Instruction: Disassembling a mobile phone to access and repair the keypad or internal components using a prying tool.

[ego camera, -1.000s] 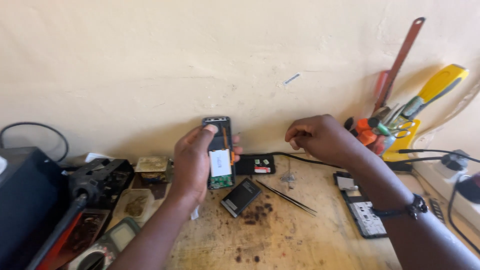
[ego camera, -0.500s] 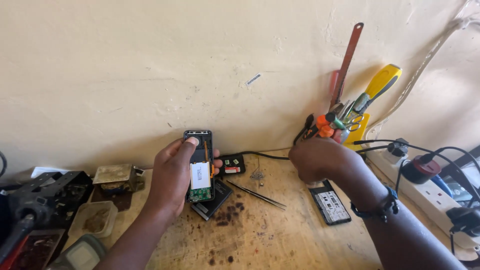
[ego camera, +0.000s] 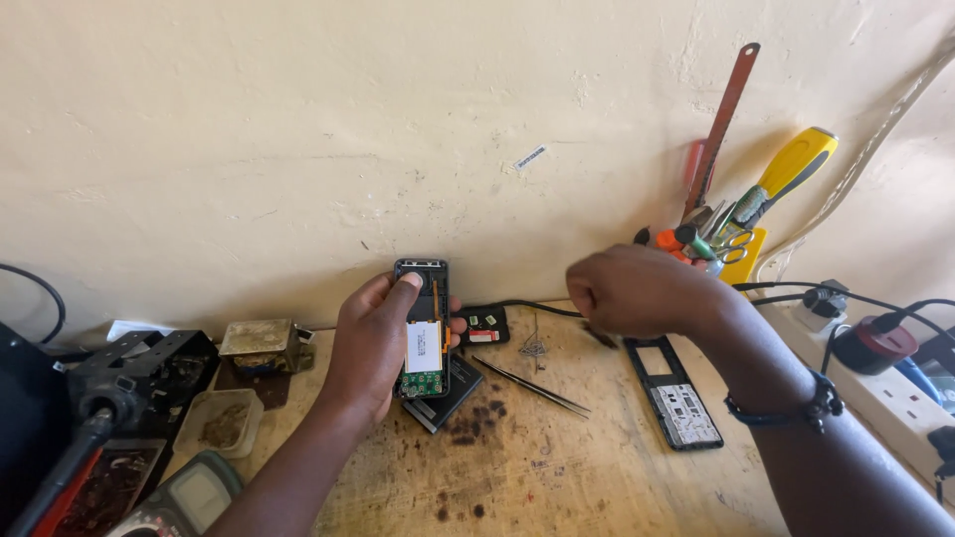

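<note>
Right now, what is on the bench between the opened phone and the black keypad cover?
In the head view, thin metal tweezers lie on the wooden bench between the opened phone in the left hand and the flat black keypad cover.

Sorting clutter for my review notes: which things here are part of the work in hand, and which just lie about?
In hand: left hand holding the opened phone; right hand closed near the tool cluster.
Lying about: tweezers, keypad cover, power strip, multimeter.
</note>
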